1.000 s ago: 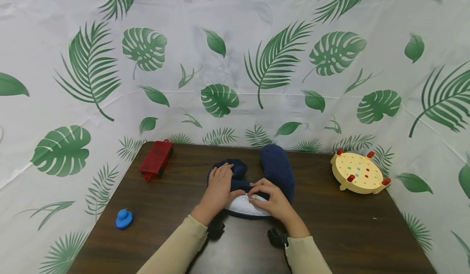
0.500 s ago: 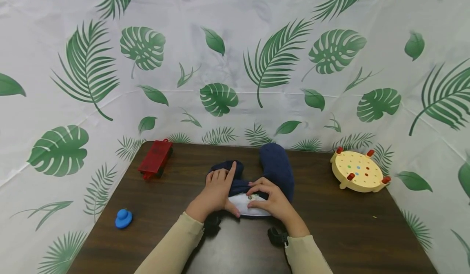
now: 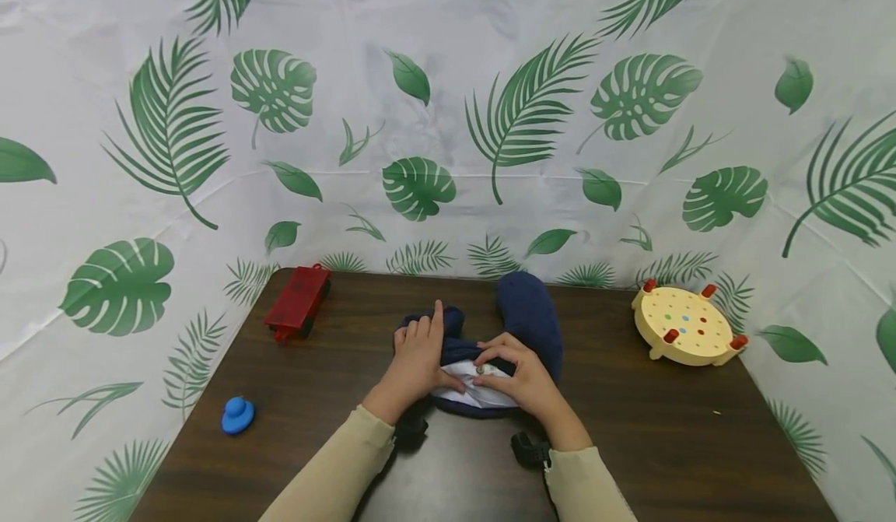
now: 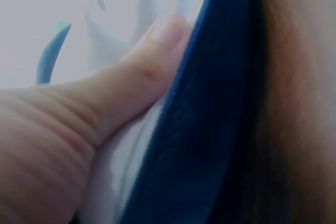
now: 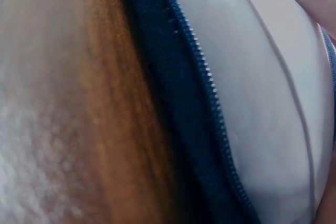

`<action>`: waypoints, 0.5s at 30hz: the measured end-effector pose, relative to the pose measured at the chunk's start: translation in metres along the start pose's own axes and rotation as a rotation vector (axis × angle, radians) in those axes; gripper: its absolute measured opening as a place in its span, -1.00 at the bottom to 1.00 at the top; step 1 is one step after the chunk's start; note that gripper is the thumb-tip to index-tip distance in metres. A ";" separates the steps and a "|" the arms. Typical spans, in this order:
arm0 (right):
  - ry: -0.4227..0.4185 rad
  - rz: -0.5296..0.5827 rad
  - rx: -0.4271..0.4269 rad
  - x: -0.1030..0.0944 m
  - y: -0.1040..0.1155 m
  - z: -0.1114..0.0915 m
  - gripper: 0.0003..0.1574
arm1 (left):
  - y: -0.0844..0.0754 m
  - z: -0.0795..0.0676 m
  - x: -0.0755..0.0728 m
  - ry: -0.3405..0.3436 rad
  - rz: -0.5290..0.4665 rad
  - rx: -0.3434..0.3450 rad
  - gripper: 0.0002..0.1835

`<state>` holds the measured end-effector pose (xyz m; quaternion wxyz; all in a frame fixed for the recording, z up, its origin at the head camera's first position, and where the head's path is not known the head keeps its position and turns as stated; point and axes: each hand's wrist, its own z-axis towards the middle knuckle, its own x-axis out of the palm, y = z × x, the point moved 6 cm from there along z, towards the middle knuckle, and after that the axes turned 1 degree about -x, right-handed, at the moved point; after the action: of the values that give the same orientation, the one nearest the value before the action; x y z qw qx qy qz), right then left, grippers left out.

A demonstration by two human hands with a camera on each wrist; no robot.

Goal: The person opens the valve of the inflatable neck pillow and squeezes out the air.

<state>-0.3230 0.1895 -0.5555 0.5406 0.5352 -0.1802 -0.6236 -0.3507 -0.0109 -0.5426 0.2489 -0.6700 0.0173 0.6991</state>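
Observation:
A navy neck pillow (image 3: pixel 528 312) lies on the table, its zipped opening facing the person and baring a white inner (image 3: pixel 483 399). Over its left arm rests my left hand (image 3: pixel 413 359), index finger straight out. In the left wrist view the left thumb (image 4: pixel 131 77) presses the white fabric beside the navy edge (image 4: pixel 205 103). My right hand (image 3: pixel 521 374) grips the opening from the right, thumb and bent index finger on either side of a small round spot (image 3: pixel 480 369) on the white fabric. Zipper teeth (image 5: pixel 207 74) run along the navy edge in the right wrist view.
A red toy wagon (image 3: pixel 299 302) stands at the back left of the dark wooden table (image 3: pixel 630 460). Nearer on that side is a small blue hat-shaped toy (image 3: pixel 238 415). At the right lies a round yellow piece (image 3: pixel 682 324) with red pegs. Leaf-print cloth hangs behind.
The left thumb swung away toward the pillow's near edge, then came back onto the white inner. The left index finger has straightened away from the others. The right hand has barely moved.

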 end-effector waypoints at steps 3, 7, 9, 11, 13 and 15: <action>-0.011 0.007 0.000 -0.001 0.000 0.000 -0.68 | -0.002 0.000 -0.002 -0.037 -0.014 0.000 0.64; -0.024 0.017 0.002 -0.002 0.000 0.000 -0.66 | -0.004 -0.002 -0.005 -0.062 -0.034 0.018 0.34; -0.026 0.017 -0.002 -0.002 0.000 0.000 -0.66 | -0.004 -0.002 -0.005 -0.058 -0.040 0.023 0.22; -0.026 0.016 -0.009 -0.002 0.001 0.000 -0.65 | -0.004 -0.003 -0.005 -0.055 -0.052 0.023 0.14; -0.024 0.015 -0.009 -0.002 0.001 0.000 -0.65 | -0.003 -0.003 -0.005 -0.055 -0.084 0.024 0.09; -0.023 0.016 -0.010 -0.002 0.001 0.000 -0.65 | -0.003 -0.004 -0.005 -0.054 -0.115 0.024 0.05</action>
<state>-0.3228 0.1910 -0.5543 0.5460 0.5239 -0.1877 -0.6263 -0.3464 -0.0112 -0.5378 0.2970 -0.6480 -0.0198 0.7011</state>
